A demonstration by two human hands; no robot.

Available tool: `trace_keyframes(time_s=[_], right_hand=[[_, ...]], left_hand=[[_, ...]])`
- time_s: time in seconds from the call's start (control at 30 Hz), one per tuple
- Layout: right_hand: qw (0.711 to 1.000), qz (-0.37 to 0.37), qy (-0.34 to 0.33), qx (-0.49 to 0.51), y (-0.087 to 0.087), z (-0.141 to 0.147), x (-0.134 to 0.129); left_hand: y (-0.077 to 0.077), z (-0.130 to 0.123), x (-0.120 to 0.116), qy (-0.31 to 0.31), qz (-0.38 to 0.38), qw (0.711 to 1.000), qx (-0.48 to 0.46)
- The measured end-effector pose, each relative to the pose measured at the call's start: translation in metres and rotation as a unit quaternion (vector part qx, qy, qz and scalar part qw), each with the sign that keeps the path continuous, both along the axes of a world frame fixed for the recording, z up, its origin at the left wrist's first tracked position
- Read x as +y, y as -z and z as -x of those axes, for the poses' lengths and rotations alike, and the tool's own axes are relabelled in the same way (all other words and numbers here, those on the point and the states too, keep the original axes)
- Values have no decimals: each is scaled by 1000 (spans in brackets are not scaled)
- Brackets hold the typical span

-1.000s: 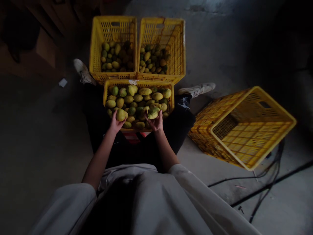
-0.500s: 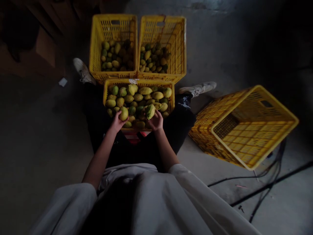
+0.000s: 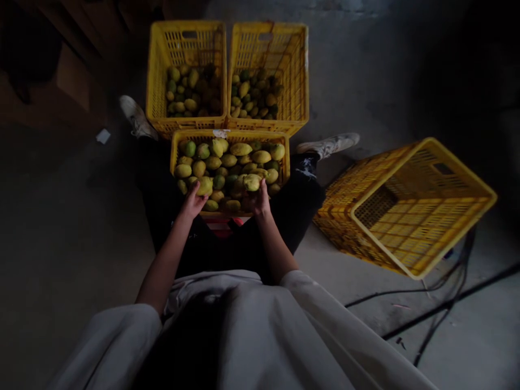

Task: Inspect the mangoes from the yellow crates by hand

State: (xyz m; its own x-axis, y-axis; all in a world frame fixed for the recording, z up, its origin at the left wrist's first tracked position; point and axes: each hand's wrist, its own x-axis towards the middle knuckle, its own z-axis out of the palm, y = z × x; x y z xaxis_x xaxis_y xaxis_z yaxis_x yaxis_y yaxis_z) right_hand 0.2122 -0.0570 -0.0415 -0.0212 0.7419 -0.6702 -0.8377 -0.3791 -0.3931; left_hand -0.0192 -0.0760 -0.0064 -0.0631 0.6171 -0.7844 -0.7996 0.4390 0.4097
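My left hand [image 3: 194, 203] is closed round a yellow-green lemon [image 3: 205, 186], above the near left part of a full yellow crate [image 3: 174, 157]. Above the same crate's near right part, my right hand [image 3: 260, 200] grips another lemon [image 3: 252, 182], paler and lumpy. Many yellow and green lemons [image 3: 228, 160] fill this crate, which stands between my legs. The undersides of both held lemons are hidden by my fingers and palms.
Beyond stand two taller yellow crates, the left one [image 3: 187, 122] and the right one [image 3: 268, 125], with lemons at their bottoms. A tilted yellow crate [image 3: 357, 216] lies to my right, near black cables [image 3: 442, 309]. Cardboard boxes [image 3: 73, 81] stand far left.
The lemon in my right hand has been turned, showing a paler side. The left-hand lemon has also rotated slightly. Both hands stay nearly in place over the crate.
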Motion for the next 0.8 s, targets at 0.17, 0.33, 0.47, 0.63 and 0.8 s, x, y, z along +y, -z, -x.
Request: trace_keyframes(time_s=[0.17, 0.33, 0.47, 0.63, 0.8], right_hand=[[998, 22, 14, 60, -13, 1, -3], [997, 4, -19, 81, -16, -1, -6], [997, -11, -53, 55, -10, -3, -5], [997, -19, -52, 50, -9, -3, -5], [995, -45, -64, 57, -16, -1, -7]], left_hand=[[-9, -2, -1, 4, 13, 1000, 23], [-14, -2, 0, 0, 20, 1000, -15], [-15, 0, 1, 19, 42, 999, -4], [-19, 1, -1, 39, 29, 999, -12], [-17, -1, 0, 50, 34, 998, 0]])
